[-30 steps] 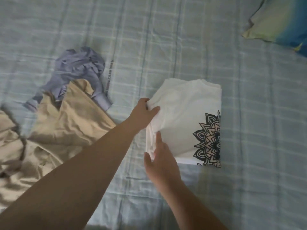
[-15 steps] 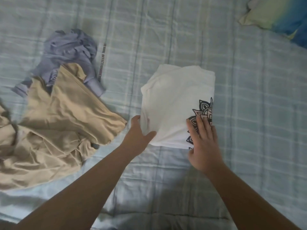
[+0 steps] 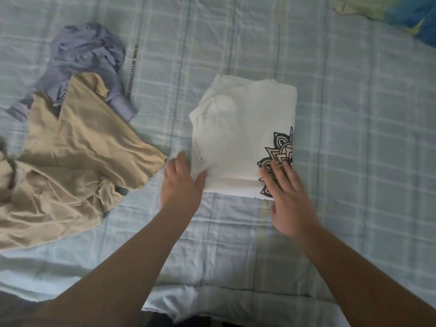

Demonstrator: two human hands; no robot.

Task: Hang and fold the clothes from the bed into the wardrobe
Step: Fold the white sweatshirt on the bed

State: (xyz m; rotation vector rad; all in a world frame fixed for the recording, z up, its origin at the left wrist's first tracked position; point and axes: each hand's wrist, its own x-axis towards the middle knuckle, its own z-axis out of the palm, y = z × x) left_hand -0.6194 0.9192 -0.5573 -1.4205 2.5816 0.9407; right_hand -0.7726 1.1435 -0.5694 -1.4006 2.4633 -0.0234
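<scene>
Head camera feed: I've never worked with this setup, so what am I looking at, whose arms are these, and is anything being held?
There is no machine here: a person wears one camera on the head, looking down at their own bare arms over a bed with a pale checked cover. The left hand rests at the near left corner of a folded white T-shirt with a dark printed pattern; the right hand lies flat on its near right corner. Neither grips it. To the left lie a crumpled beige garment and a bluish-grey one. A colourful pillow sits top right.

Both hands point(image 3: 181, 185) on folded tee point(image 3: 238, 135)
</scene>
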